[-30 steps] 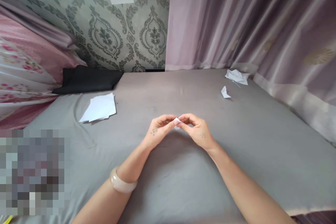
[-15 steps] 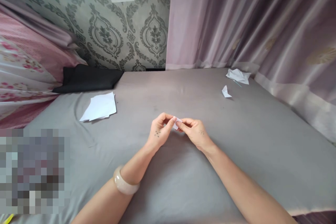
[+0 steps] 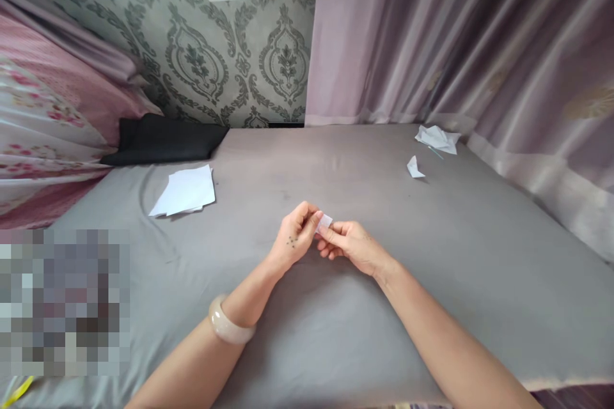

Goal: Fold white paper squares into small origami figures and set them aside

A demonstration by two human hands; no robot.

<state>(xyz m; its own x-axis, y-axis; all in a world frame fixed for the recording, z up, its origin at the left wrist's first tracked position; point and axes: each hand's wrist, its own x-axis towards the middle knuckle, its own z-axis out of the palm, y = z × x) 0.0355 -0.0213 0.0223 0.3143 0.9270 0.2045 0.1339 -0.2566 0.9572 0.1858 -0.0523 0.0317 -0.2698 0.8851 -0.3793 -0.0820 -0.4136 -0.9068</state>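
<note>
Both my hands meet over the middle of a grey bed sheet [image 3: 432,281]. A small folded piece of white paper [image 3: 325,222] is pinched between them. My left hand [image 3: 295,238] has its fingers curled on the paper's left side and wears a pale bangle [image 3: 228,326] at the wrist. My right hand [image 3: 352,246] grips the paper's right side with thumb and fingers closed. Most of the paper is hidden by the fingers.
A stack of white paper sheets [image 3: 185,190] lies to the left. A small folded paper shape [image 3: 414,167] and crumpled paper [image 3: 436,138] lie at the far right near the curtain [image 3: 455,38]. A black cushion [image 3: 163,139] sits against the patterned wall.
Both hands have turned slightly and shifted the small paper between the fingertips; the right hand dropped a little lower. The view has shifted slightly.
</note>
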